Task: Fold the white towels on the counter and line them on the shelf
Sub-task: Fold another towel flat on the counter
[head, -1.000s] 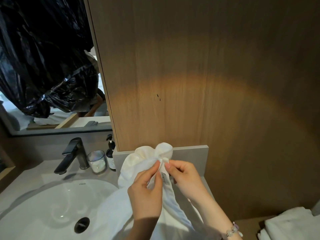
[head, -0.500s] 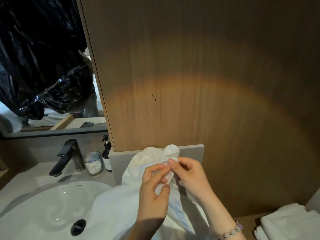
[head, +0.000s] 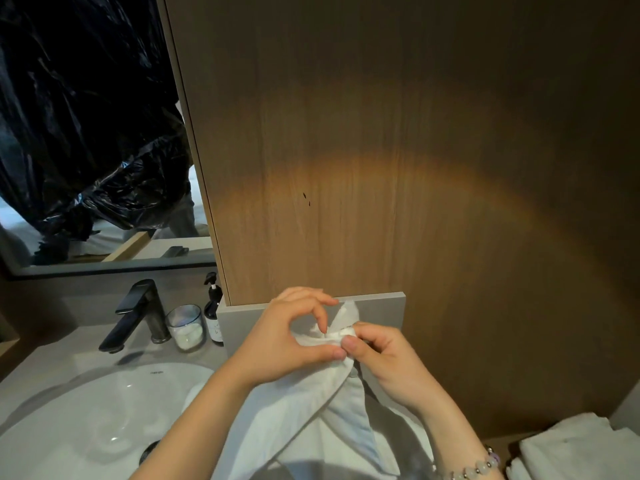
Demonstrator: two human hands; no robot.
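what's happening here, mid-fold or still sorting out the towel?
Still sorting. A person holds a white towel up over the counter beside the sink. The left hand and right hand both pinch its bunched top edge, as if finding a corner; the rest hangs down, unfolded. More white towels lie at lower right.

Both hands, left (head: pixel 277 344) & right (head: pixel 388 362), pinch white towel (head: pixel 304 410) corner above sink (head: pixel 86 420); folded towels (head: pixel 581 448) at right.
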